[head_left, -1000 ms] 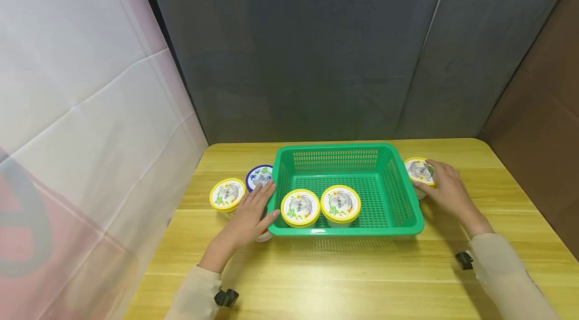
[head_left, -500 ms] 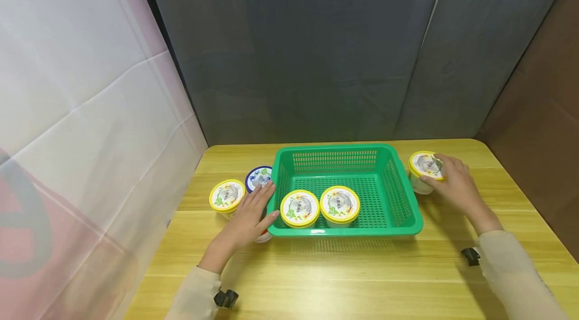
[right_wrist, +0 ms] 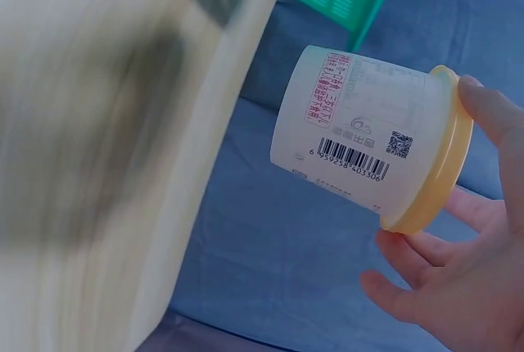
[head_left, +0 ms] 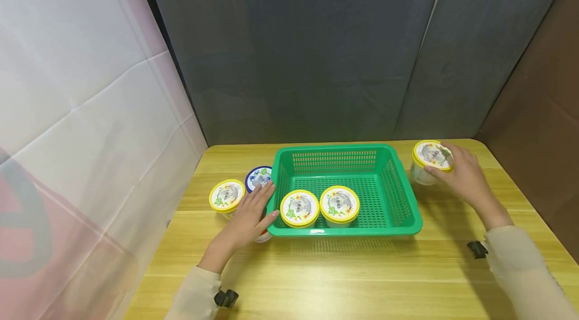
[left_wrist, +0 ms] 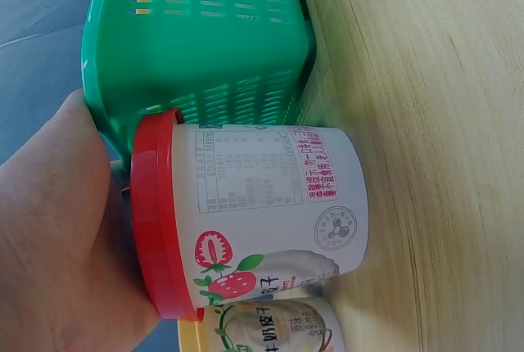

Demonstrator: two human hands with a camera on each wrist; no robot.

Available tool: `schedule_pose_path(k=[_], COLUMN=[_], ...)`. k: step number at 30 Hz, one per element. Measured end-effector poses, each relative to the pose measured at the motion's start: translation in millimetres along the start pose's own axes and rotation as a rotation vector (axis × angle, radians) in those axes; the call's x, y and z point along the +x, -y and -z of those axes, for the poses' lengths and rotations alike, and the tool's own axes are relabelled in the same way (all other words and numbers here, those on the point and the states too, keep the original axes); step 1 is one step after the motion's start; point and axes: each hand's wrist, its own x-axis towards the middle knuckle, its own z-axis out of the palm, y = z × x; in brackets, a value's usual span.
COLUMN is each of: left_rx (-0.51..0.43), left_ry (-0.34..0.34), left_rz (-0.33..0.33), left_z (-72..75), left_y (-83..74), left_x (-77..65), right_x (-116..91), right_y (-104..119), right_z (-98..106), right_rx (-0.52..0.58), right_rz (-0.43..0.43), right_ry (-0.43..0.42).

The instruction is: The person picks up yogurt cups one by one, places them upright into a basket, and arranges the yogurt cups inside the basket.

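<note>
My right hand [head_left: 468, 177] grips a white cup with a yellow lid [head_left: 432, 155] by its lid, fingers and thumb round the rim. In the right wrist view this yogurt-style cup [right_wrist: 360, 139] is held off the table, its barcode showing. My left hand [head_left: 246, 219] lies with extended fingers over a red-lidded cup [left_wrist: 262, 205], its thumb at the rim of the green basket [head_left: 346, 232]. That cup has strawberries printed on it and is mostly hidden under the hand in the head view. Two yellow-lidded cups, one left [head_left: 300, 208] and one right [head_left: 340, 204], stand inside the basket.
Left of the basket stand another yellow-lidded cup [head_left: 227, 195] and a blue-lidded cup [head_left: 259, 177], partly covered by the left fingers. The wooden table [head_left: 344, 280] ends at a dark grey curtain [head_left: 298, 59]. A pale cloth wall [head_left: 90, 109] closes the left side.
My right hand has lifted the yellow-lidded cup and carried it rightward and slightly back, away from the basket's right side. The left hand and the basket stay almost unmoved.
</note>
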Motion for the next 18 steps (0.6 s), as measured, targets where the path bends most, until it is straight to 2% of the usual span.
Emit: schedule_pose_path(k=[9,18], left_rx=[0.005,0.002], left_ry=[0.001,0.004], left_rz=[0.002,0.002], left_z=[-0.1,0.6], left_y=[1.4,0.3], left_x=[-0.5,-0.7], right_x=[3,5], right_y=[14,29], right_z=[10,9], right_rx=[0.016,0.044], right_rz=[-0.018,0.014], right_ry=[-0.022,-0.049])
